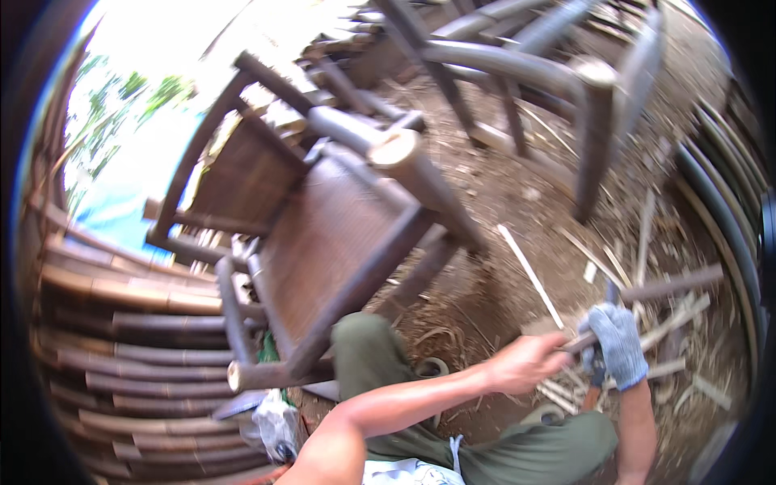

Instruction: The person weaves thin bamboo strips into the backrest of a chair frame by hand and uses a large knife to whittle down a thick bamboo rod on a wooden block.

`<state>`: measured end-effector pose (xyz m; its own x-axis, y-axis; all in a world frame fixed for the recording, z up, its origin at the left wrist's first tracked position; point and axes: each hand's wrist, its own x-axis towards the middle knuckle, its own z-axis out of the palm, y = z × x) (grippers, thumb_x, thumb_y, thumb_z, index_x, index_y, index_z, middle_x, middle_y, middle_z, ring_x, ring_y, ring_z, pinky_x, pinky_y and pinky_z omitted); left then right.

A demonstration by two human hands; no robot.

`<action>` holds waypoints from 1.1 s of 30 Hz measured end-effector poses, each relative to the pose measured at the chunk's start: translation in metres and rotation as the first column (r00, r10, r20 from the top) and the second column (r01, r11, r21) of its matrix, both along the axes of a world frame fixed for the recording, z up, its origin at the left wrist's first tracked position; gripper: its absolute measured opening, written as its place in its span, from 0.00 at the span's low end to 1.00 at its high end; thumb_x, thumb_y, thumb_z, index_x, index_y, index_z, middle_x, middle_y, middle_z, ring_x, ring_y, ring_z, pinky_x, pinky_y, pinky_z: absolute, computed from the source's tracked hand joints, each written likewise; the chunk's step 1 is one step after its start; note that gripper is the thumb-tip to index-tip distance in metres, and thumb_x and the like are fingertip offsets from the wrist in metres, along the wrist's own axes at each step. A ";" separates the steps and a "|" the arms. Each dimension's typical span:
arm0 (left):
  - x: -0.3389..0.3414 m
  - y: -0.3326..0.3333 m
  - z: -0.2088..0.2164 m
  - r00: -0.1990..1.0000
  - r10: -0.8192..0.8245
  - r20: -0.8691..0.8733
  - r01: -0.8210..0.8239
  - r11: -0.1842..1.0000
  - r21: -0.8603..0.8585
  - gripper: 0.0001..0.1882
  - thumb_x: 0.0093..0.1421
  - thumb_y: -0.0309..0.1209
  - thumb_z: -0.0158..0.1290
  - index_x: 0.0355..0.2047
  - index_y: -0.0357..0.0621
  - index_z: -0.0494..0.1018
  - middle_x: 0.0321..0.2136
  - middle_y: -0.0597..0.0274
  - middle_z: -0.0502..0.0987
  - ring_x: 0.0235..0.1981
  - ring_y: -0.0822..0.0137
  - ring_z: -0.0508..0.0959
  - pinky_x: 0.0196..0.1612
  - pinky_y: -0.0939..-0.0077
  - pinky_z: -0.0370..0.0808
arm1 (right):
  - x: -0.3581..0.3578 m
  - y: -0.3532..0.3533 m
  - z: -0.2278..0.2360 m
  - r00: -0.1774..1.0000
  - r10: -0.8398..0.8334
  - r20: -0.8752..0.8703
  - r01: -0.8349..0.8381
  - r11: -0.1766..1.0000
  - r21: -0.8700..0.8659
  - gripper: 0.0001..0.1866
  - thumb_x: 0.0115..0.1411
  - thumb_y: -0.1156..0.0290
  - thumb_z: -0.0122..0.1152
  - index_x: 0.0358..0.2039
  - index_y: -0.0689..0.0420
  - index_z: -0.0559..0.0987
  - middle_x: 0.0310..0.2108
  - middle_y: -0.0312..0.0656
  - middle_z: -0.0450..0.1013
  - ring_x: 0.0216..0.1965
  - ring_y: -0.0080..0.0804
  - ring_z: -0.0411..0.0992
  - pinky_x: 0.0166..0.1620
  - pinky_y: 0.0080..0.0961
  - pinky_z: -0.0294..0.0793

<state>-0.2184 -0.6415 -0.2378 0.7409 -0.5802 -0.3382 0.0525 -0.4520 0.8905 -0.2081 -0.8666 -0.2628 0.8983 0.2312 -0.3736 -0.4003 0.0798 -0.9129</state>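
The left hand (527,363) gripped a stick (577,343), which reached across to the right hand (616,343), gloved and closed on a blurred tool (598,377). A chair (331,242) stood ahead and left of both hands.

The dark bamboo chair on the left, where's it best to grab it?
Probably by the upper armrest of the chair, just short of the pale cut post end, coming from above: it's a bare, round bar standing clear of the seat, with nothing seen lying across it.
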 end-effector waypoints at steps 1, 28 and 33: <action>0.013 -0.005 0.022 0.999 -0.028 0.025 0.026 0.998 0.049 0.13 0.71 0.36 0.50 0.48 0.39 0.72 0.28 0.47 0.79 0.28 0.49 0.80 0.34 0.56 0.76 | 0.007 -0.014 -0.015 0.914 0.263 0.310 -0.156 0.931 -0.330 0.08 0.62 0.71 0.60 0.38 0.62 0.76 0.32 0.43 0.74 0.30 0.36 0.74 0.31 0.32 0.70; 0.234 0.484 0.258 -0.165 -0.087 0.982 -0.786 0.613 -0.078 0.25 0.64 0.56 0.55 0.33 0.45 0.79 0.25 0.57 0.79 0.28 0.54 0.81 0.34 0.58 0.74 | 0.205 0.341 0.146 0.370 0.513 0.774 0.728 0.358 -0.585 0.18 0.61 0.55 0.66 0.44 0.54 0.80 0.41 0.47 0.77 0.46 0.48 0.76 0.55 0.45 0.71; 0.254 0.497 0.262 -0.244 -0.104 0.964 -0.789 0.600 -0.134 0.23 0.65 0.54 0.56 0.33 0.45 0.78 0.27 0.56 0.80 0.30 0.52 0.81 0.37 0.56 0.74 | 0.206 0.343 0.145 0.335 0.497 0.800 0.728 0.403 -0.555 0.15 0.61 0.59 0.66 0.44 0.54 0.80 0.41 0.45 0.78 0.46 0.46 0.76 0.55 0.45 0.71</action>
